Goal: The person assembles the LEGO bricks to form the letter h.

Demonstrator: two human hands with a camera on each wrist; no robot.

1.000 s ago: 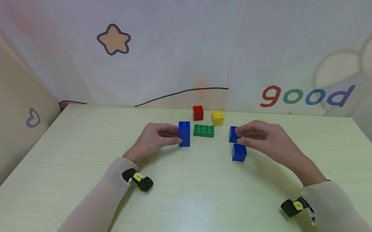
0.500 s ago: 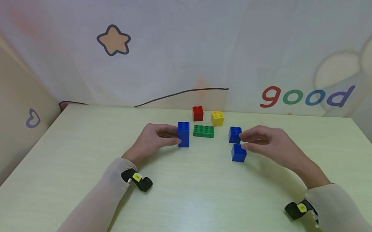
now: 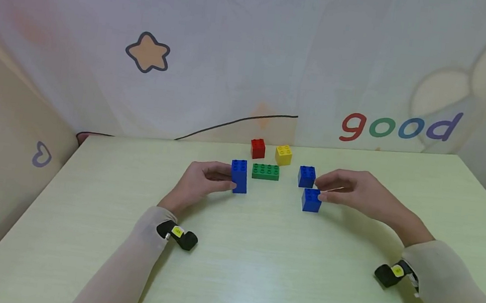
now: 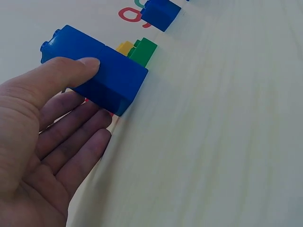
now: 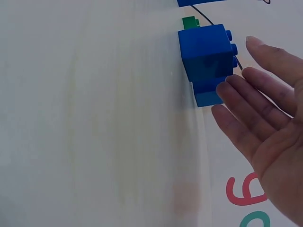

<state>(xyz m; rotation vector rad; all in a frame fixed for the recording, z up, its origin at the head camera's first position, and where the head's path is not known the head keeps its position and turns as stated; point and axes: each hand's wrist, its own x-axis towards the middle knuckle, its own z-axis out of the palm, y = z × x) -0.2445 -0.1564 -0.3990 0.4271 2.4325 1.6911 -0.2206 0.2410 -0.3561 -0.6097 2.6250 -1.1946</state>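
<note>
My left hand holds a tall stack of blue building blocks upright on the table, thumb on the near side. In the left wrist view a seam crosses the blue stack, and the fingers reach behind it. My right hand is beside two separate blue blocks, fingers relaxed and holding nothing. Its fingertips are right at the right side of the back blue block, its thumb tip by the front blue block. In the right wrist view the nearer blue block partly hides the other blue block.
Between the hands lies a flat green block. Behind it stand a red block and a yellow block, close to the wall sheet at the back edge of the pale table.
My right hand has drawn back to the right and slightly nearer me, off the back blue block, which now shows whole. The left hand with its blue stack has hardly moved.
</note>
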